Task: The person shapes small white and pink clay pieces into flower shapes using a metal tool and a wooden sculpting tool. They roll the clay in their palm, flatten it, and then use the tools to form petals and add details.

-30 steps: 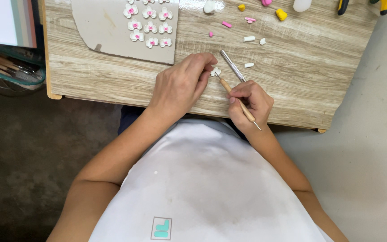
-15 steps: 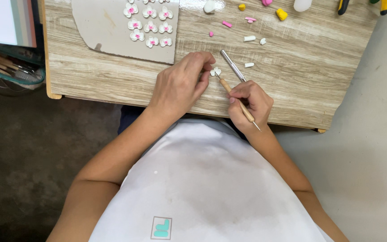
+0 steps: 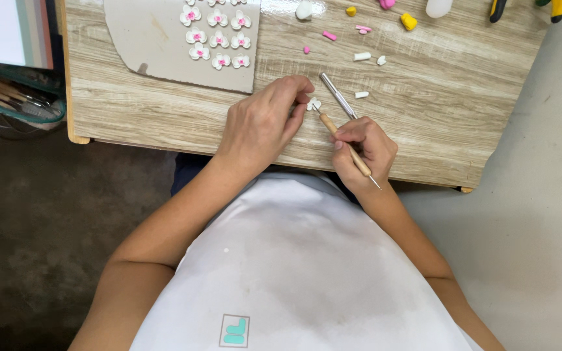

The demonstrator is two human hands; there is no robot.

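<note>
Wood-grain surface (image 3: 164, 110) over a dark floor, seen from the head view. Left hand (image 3: 261, 123) curled, fingertips pinching a small white flower (image 3: 313, 103) against the surface. Right hand (image 3: 362, 153) closed around a wooden-handled tool (image 3: 346, 144), tip touching the flower. Just beside, a metal rod (image 3: 337, 95). Farther back, a grey sheet (image 3: 157, 39) carrying white-and-pink flowers (image 3: 219, 40); scattered white, pink and yellow bits (image 3: 361, 56) nearby.

White apron (image 3: 307, 260) over the torso, faintly smudged grey, small teal emblem in a square near the lower hem. Dark blue garment beneath. Bare arms, no sleeves, no rings visible.
</note>
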